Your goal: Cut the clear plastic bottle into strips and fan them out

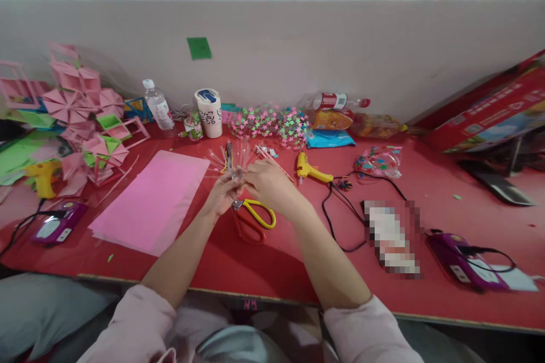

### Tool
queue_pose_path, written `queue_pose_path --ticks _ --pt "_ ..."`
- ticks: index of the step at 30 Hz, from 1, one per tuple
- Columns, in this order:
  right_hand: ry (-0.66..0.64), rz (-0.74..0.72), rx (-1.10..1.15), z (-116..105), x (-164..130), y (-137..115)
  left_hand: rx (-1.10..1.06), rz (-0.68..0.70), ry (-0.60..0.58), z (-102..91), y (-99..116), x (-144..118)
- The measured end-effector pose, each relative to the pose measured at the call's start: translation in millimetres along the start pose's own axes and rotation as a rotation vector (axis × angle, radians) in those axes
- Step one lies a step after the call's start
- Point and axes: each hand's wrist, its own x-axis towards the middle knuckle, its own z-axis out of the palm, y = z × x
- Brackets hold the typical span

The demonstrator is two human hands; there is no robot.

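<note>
Pink sticks (pixel 238 159), thin and fanned out, sit bunched between both hands above the middle of the red worktop (pixel 298 249). The left hand (pixel 222 192) pinches the bundle from below, fingers closed on it; the right hand (pixel 267 181) curls over it from the right, fingertips pressed to the same bunch. Just near of the hands lie scissors (pixel 251 218) with yellow and red handles. A pink sheet (pixel 155 201) lies to the left, a yellow glue gun (pixel 310 170) to the right.

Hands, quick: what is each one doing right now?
Left hand: closed on a bundle of thin pink sticks.
Right hand: fingers closed on the same bundle.
</note>
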Motion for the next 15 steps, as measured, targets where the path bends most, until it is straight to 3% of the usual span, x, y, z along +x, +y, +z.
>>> queue_pose_path --ticks 7,15 --pt "0.157 0.014 0.154 0.5 -1.2 7.5 0.042 -0.003 -0.007 0.1 2.4 0.6" --pt "0.162 0.023 0.199 -0.1 -3.2 6.4 0.108 0.015 -0.007 -0.1 2.4 0.0"
